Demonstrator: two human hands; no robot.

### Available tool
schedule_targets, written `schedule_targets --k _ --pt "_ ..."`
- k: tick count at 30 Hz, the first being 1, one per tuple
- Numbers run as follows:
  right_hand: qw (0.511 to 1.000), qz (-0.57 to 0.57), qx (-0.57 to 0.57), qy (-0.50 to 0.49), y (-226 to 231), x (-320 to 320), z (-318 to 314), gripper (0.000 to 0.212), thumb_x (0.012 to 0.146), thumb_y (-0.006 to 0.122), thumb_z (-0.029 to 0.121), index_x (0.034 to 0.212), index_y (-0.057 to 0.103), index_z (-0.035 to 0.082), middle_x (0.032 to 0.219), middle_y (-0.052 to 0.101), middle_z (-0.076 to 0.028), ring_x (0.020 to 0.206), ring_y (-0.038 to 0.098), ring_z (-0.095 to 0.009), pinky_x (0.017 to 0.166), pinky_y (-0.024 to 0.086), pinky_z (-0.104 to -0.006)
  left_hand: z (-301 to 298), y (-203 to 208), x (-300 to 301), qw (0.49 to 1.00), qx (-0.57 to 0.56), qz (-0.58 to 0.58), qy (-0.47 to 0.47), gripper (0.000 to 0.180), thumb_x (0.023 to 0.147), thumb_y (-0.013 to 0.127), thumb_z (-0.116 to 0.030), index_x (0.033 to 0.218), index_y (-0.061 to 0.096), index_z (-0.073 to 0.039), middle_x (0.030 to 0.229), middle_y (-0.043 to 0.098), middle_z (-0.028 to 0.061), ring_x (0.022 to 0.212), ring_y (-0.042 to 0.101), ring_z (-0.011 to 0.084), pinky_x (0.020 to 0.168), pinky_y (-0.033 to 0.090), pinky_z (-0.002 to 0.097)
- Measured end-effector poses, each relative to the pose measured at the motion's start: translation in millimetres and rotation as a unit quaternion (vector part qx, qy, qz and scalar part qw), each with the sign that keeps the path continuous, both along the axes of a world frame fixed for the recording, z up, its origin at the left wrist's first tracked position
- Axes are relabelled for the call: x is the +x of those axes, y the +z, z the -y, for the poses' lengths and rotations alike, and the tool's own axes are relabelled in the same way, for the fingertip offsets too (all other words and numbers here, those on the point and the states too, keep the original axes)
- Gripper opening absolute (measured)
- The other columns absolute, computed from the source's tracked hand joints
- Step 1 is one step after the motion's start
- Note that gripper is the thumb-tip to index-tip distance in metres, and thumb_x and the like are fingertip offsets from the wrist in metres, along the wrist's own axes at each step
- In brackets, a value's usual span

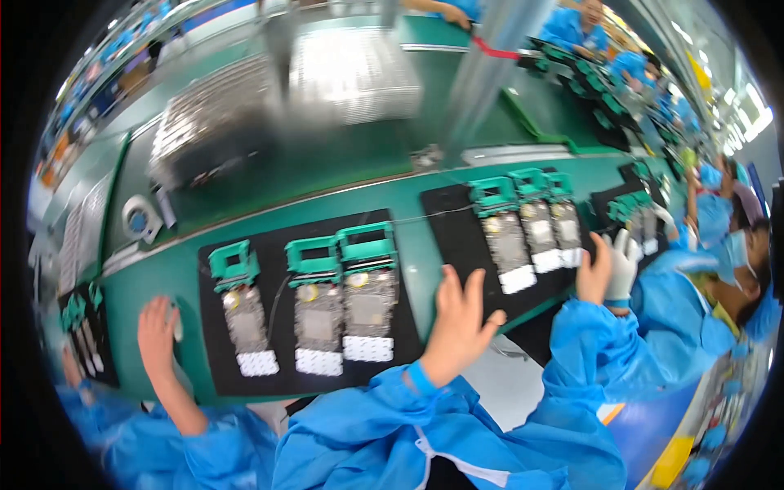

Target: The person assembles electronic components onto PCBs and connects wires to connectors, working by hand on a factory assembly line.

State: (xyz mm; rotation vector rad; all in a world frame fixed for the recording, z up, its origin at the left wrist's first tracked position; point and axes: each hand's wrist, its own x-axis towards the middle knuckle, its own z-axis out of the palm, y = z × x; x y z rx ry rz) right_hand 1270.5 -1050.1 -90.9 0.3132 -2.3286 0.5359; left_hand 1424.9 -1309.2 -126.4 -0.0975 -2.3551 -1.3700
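Note:
My left hand (460, 327) is raised with its fingers spread and nothing in it, a blue band round the wrist. It hovers by the near left edge of a black mat (447, 214). My right hand (594, 269) is up beside that mat's right side, fingers stretched out and thumb apart, also holding nothing. Between and beyond my hands lie three flat silver phone-like units (508, 245) with white lower ends. Each has a green plastic frame (492, 194) at its far end. Neither hand appears to touch the units.
Left of me, another black mat (327, 382) bears three similar units, with a co-worker's bare hand (155, 331) beside it. A co-worker's white-gloved hand (623, 265) is close to my right hand. Behind stand stacked silver trays (351, 73), a white tape roll (140, 220) and a metal post (490, 90).

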Motion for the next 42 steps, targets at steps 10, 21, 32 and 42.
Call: schedule_targets --k 10,21,32,42 --pt "0.919 0.017 0.034 0.391 135 73 246 0.026 0.080 0.053 -0.004 0.104 0.062 0.000 0.107 0.061 -0.014 0.105 0.056 -0.026 0.090 0.041 -0.0322 54 38 67 1.000 -0.017 -0.018 -0.012 0.051 0.082 0.063 -0.027 0.123 0.047 -0.003 0.135 0.035 0.0255 0.128 0.031 0.0420 0.103 0.031 0.0448" --pt "0.777 -0.193 0.340 0.494 10 -43 543 0.011 0.076 0.058 0.011 0.081 0.067 0.009 0.081 0.061 -0.004 0.081 0.061 -0.022 0.067 0.049 -0.0348 253 -19 187 0.810 -0.107 0.146 0.558 0.044 0.086 0.058 -0.025 0.118 0.048 0.003 0.119 0.047 0.0204 0.110 0.044 0.0344 0.094 0.036 0.0413" --pt "0.711 -0.369 0.392 0.454 -1 -44 571 0.012 0.071 0.057 0.013 0.082 0.062 0.012 0.088 0.054 0.001 0.082 0.055 -0.014 0.063 0.047 -0.0254 264 0 182 0.841 -0.087 0.162 0.509 0.046 0.085 0.059 -0.027 0.117 0.049 0.004 0.101 0.046 0.0188 0.091 0.043 0.0327 0.080 0.038 0.0414" --pt "0.797 -0.222 0.228 0.513 127 9 517 0.012 0.076 0.058 0.002 0.087 0.062 0.004 0.081 0.060 -0.006 0.074 0.059 -0.019 0.061 0.046 -0.0288 258 2 193 0.867 -0.073 0.185 0.456 0.055 0.083 0.060 -0.027 0.124 0.042 0.005 0.113 0.042 0.0177 0.101 0.041 0.0325 0.089 0.034 0.0427"
